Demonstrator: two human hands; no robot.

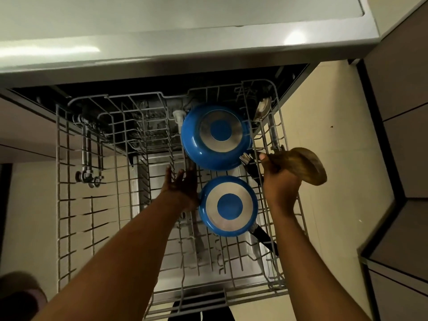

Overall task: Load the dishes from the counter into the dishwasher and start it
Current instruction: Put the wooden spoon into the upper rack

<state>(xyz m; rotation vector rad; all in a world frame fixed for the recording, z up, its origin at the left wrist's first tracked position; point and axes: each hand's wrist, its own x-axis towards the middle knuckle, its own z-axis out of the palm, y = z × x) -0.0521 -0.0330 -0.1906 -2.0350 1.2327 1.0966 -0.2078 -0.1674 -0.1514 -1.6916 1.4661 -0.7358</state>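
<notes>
Left hand spread beside smaller pan; right hand grips wooden dish.

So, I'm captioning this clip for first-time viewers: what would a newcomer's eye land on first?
Two round blue pans with silvery bases lie upside down in the grey wire dishwasher rack: the larger blue pan toward the back, the smaller blue pan nearer the person. Next, the right hand grips a brown wooden utensil over the rack's right edge, while the left hand is spread open beside the smaller pan.
</notes>
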